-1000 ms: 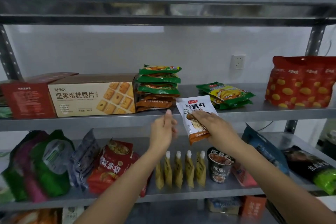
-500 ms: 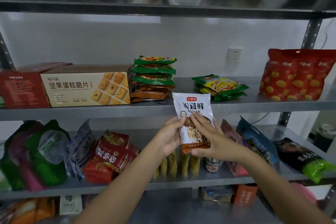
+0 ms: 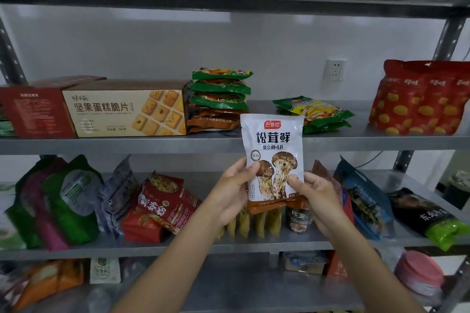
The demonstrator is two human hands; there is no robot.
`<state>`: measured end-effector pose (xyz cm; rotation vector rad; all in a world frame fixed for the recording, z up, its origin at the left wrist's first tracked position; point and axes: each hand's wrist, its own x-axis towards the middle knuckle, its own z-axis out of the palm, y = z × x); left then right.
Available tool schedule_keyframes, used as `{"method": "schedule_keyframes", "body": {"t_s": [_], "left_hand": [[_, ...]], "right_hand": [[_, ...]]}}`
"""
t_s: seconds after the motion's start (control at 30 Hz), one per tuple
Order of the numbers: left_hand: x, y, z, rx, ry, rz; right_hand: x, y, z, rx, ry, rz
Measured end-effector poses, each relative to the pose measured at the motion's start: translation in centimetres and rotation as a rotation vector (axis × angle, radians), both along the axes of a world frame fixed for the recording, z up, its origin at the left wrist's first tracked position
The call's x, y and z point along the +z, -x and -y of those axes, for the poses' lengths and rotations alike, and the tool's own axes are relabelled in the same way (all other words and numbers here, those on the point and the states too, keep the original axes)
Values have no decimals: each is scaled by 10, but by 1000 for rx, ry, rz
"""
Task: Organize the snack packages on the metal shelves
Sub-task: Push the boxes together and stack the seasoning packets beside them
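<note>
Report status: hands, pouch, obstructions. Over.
Grip: left hand and right hand pinch white pouch low down. Pouch upright, off the shelves, before the middle shelf. Nothing visible blocking it.

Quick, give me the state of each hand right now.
Left hand: holding the white mushroom packet by its left edge.
Right hand: holding the same packet by its lower right edge.

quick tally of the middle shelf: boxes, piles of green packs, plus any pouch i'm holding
boxes: 2
green pack piles: 2
pouch, held by left hand and right hand: 1
total: 5
</note>
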<state>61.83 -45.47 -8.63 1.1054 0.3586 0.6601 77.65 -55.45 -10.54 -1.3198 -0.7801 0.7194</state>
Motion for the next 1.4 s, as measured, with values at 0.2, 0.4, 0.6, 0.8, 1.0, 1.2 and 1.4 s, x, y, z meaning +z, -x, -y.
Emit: {"method": "schedule_keyframes", "body": {"t_s": [0.2,0.4,0.6,0.8,1.0,1.2,1.4], "left_hand": [[-14,6,13,175,-125,-194],[-6,10,15,195,-188,-222],[-3,12,16,136,-134,-250],[0,13,14,119,-101,-241],[-1,6,27,367,-208,-272],[1,13,26,377,-230,-226],[-1,17,25,513,-236,-150]], "right_hand": [[2,9,5,-81,-57,43],[6,11,16,106,-38,-2],[8,12,20,142,-48,-75],[8,14,20,143,-63,-110],[6,24,13,1,-98,38],[4,29,12,2,-105,25],[7,30,10,28,-114,-45]]}}
